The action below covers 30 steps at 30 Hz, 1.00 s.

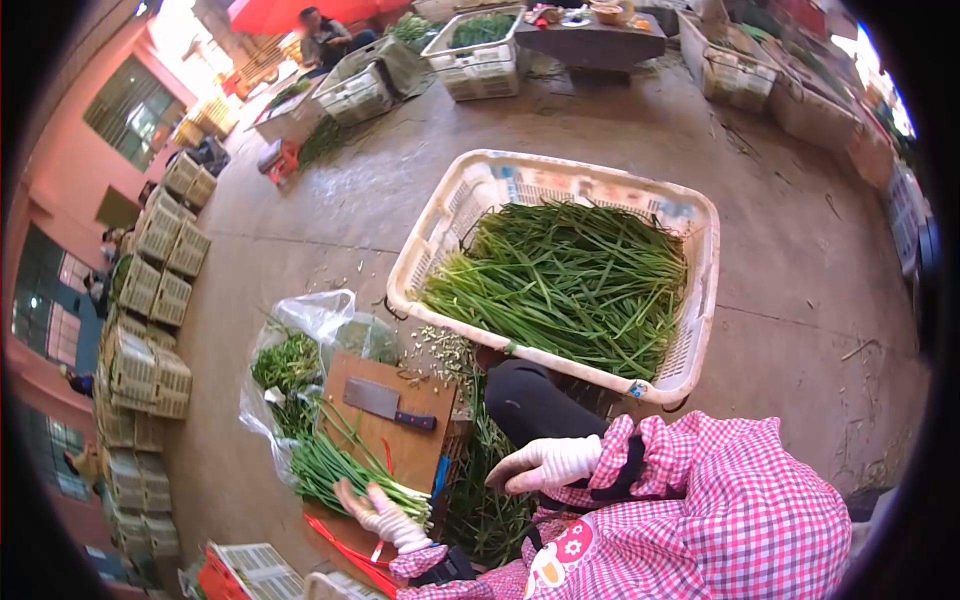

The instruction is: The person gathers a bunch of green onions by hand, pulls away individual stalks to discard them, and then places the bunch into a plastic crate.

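Note:
On a wooden cutting board lies a bunch of green chives, its pale stem ends toward the right. My left hand, in a light glove, rests against the near side of this bunch with its fingers spread. Behind the bunch a cleaver lies flat, its dark handle to the right. My right hand, gloved and wrapped at the wrist, hangs over loose greens beside my knee; its fingers stretch to the left and hold nothing visible. A red strip lies by the bunch.
A large white crate of long green leaves stands ahead. Left of the board is a clear plastic bag with greens. Red ties hang at the board's near edge. Stacked crates line the left; a person sits far back.

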Tool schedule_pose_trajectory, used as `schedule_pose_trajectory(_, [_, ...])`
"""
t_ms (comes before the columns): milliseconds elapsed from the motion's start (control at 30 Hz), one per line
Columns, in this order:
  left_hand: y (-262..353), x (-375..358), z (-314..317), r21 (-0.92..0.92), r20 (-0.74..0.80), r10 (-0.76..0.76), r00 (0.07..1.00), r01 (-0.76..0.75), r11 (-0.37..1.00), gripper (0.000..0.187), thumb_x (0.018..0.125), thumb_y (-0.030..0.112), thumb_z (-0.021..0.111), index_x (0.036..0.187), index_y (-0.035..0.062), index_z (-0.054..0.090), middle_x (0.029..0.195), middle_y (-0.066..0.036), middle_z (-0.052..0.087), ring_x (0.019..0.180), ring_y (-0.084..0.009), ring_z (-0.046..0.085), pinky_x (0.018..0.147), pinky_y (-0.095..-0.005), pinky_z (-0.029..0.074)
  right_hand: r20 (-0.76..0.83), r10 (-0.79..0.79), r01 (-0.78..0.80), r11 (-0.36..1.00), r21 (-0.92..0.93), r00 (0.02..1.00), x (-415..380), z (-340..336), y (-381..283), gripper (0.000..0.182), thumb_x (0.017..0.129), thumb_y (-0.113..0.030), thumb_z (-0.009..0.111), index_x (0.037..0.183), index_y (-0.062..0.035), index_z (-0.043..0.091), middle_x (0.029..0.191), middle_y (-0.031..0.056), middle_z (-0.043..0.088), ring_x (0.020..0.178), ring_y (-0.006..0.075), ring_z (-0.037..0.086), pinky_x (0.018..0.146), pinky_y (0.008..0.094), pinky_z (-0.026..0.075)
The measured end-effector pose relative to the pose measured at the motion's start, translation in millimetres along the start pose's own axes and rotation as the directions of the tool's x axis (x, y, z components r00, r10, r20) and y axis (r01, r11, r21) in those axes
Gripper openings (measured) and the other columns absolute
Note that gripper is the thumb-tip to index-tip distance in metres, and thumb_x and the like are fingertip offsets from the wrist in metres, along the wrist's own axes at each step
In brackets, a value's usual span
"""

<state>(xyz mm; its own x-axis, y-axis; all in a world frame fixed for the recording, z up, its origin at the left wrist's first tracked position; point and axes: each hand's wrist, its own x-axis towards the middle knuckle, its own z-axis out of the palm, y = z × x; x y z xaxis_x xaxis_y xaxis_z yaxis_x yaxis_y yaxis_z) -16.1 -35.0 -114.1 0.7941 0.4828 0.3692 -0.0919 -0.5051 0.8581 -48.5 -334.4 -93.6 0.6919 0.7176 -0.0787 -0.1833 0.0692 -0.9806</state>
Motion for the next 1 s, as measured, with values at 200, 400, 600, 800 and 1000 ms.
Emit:
schedule_pose_trajectory(200, [112, -51, 109, -0.267, 0.451, 0.226, 0.863, -0.111, 0.957, 0.043, 0.08, -0.004, 0.052, 0.123, -0.0025, 0.049, 0.136, -0.016, 0.042, 0.127, -0.0291, 0.041, 0.107, -0.039, 0.033, -0.402, 0.073, 0.028, 0.971, 0.238, 0.913, -47, -105, -32, 0.038, 0.089, -0.019, 0.06, 0.122, -0.0019, 0.056, 0.111, 0.0073, 0.064, 0.099, 0.0139, 0.058, 0.089, 0.0306, 0.046])
schedule_pose_trajectory(400, [126, -83, 168, -0.357, 0.659, 0.152, 0.737, 0.128, 0.925, 0.032, 0.08, -0.002, 0.057, 0.112, -0.0009, 0.059, 0.117, -0.016, 0.059, 0.097, -0.0268, 0.062, 0.085, -0.0329, 0.05, -0.703, -0.016, 0.021, 1.0, -0.001, 0.711, -21, -236, 18, 0.053, 0.084, -0.018, 0.068, 0.13, -0.0018, 0.048, 0.117, 0.0116, 0.061, 0.105, 0.0166, 0.056, 0.094, 0.0318, 0.044])
schedule_pose_trajectory(600, [117, -67, 177, -0.275, 0.657, 0.404, 0.637, -0.296, 0.915, 0.026, 0.075, -0.002, 0.06, 0.101, 0.0028, 0.064, 0.102, -0.015, 0.065, 0.092, -0.0302, 0.063, 0.081, -0.0365, 0.052, -0.859, -0.038, -0.534, 0.769, -0.351, 0.51, 54, -339, 38, 0.089, 0.07, -0.043, 0.074, 0.139, -0.0024, 0.035, 0.134, 0.0228, 0.046, 0.125, 0.0341, 0.044, 0.105, 0.0362, 0.036])
schedule_pose_trajectory(800, [121, -58, 174, -0.274, 0.706, 0.398, 0.585, -0.293, 0.916, 0.027, 0.072, -0.001, 0.06, 0.098, -0.0003, 0.063, 0.099, -0.019, 0.064, 0.087, -0.0339, 0.064, 0.075, -0.0383, 0.052, -0.702, -0.05, -0.507, 0.656, -0.559, 0.71, 148, -388, 94, 0.107, 0.065, -0.046, 0.076, 0.144, -0.0014, 0.019, 0.146, 0.0249, 0.028, 0.137, 0.0363, 0.024, 0.112, 0.038, 0.024])
schedule_pose_trajectory(1000, [124, -35, 185, -0.411, 0.682, 0.49, 0.543, -0.27, 0.871, 0.026, 0.073, 0.008, 0.062, 0.098, -0.0016, 0.064, 0.096, -0.019, 0.065, 0.085, -0.0337, 0.065, 0.071, -0.0393, 0.053, -0.679, -0.04, -0.358, 0.826, -0.435, 0.733, 214, -388, 128, 0.108, 0.066, -0.045, 0.075, 0.145, -0.0011, 0.016, 0.145, 0.0254, 0.028, 0.137, 0.0342, 0.026, 0.112, 0.0358, 0.024])
